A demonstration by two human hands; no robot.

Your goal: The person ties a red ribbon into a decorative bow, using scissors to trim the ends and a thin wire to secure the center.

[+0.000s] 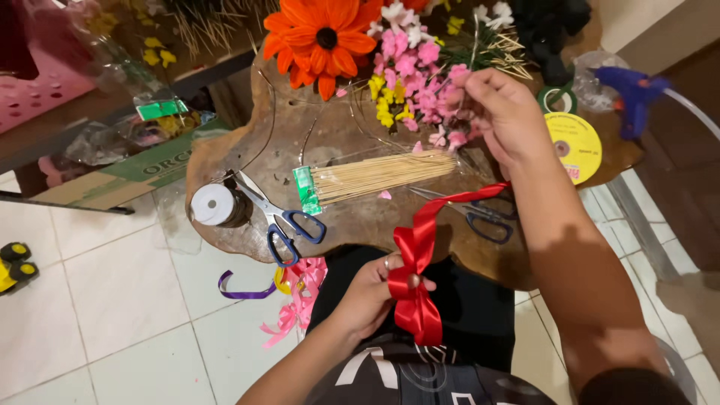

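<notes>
Over the person's lap, the left hand (367,292) pinches a shiny red satin ribbon (417,285) already gathered into bow loops; the right hand (504,112) grips its far tail, drawn taut above the wooden bench (330,142), apparently not yet tied off.

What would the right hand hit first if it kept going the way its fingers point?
The right hand points up and left into the pink flower cluster, which its fingers already touch. Beyond that lies the orange flower, though depth is hard to judge.
</notes>
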